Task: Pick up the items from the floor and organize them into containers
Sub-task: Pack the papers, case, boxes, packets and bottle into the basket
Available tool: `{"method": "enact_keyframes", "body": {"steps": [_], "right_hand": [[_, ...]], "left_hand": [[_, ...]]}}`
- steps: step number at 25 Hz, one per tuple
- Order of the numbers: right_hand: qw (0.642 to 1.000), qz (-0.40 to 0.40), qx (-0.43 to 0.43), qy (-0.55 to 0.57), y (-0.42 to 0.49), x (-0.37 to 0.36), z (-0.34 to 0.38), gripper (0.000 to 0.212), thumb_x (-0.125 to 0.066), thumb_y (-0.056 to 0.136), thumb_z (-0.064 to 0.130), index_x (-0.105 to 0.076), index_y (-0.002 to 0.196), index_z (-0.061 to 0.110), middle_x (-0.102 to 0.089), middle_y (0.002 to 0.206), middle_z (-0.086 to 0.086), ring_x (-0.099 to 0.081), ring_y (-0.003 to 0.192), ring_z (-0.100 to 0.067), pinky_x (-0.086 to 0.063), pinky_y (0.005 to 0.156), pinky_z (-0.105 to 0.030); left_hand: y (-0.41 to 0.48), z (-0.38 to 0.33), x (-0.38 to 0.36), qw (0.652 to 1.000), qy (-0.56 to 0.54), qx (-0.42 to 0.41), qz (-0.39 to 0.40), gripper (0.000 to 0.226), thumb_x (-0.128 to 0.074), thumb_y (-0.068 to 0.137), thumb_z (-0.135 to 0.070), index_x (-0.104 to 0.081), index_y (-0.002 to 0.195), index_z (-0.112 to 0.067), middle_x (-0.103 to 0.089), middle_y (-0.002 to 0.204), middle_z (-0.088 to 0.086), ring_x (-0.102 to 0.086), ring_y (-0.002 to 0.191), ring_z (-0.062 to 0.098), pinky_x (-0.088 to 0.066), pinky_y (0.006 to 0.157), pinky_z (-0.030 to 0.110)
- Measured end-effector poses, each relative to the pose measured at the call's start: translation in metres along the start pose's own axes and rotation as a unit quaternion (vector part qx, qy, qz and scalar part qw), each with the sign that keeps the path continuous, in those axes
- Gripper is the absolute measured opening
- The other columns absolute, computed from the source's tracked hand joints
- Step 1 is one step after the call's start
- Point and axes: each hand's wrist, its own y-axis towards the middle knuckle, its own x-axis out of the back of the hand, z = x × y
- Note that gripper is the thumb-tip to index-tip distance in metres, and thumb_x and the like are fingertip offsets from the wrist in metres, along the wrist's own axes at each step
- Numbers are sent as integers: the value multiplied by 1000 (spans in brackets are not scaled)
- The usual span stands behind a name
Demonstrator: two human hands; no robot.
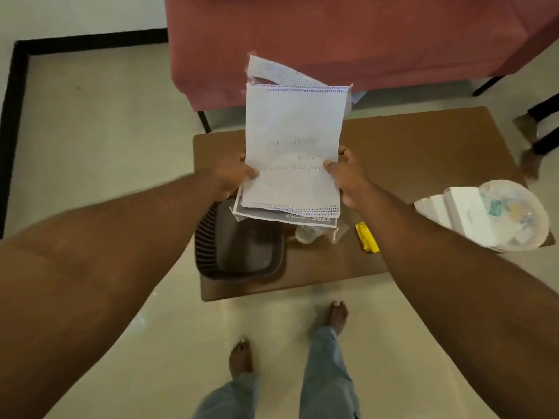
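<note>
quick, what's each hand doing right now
Left hand: grips the stack of papers at its left edge.
Right hand: grips the same stack at its right edge.

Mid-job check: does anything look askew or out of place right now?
The paper stack held between the left hand and right hand is uneven: a back sheet pokes out tilted at the top, and others show below. On the table, a white box sticks out over the rim of the clear bowl.

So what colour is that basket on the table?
The basket is dark brown, seen in the head view.
</note>
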Motion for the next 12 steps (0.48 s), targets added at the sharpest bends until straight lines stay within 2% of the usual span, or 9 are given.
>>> {"method": "enact_keyframes", "body": {"steps": [4,8,10,12], "right_hand": [[999,23,-36,-8,-38,-27,-32,29,-51,101,0,-59,111,26,-70,106,-1,-70,82,-18,-59,64,-35],[997,56,-38,-31,-60,-42,-46,30,-52,99,0,-54,86,26,-65,90,0,-59,79,-23,-40,59,-29],[998,56,-27,-20,-67,-48,-48,24,-62,95,0,-59,97,25,-71,94,4,-67,80,-18,-48,59,-29],[998,62,-18,-11,-72,-54,-50,35,-69,93,0,-62,122,19,-74,109,4,-73,89,-12,-58,63,-28]], "left_hand": [[-26,35,38,998,63,16,-6,40,-54,96,5,-57,133,-11,-63,133,9,-61,118,29,-51,102,42],[-38,48,52,998,-33,51,24,32,-64,95,-5,-63,126,-9,-70,123,8,-70,104,27,-58,84,40],[-37,49,58,998,-18,51,42,38,-71,90,-6,-64,127,-10,-72,121,9,-71,105,30,-57,92,47],[-36,45,63,997,2,58,54,39,-73,89,-9,-64,127,-11,-74,118,8,-72,105,31,-55,97,51]]}}
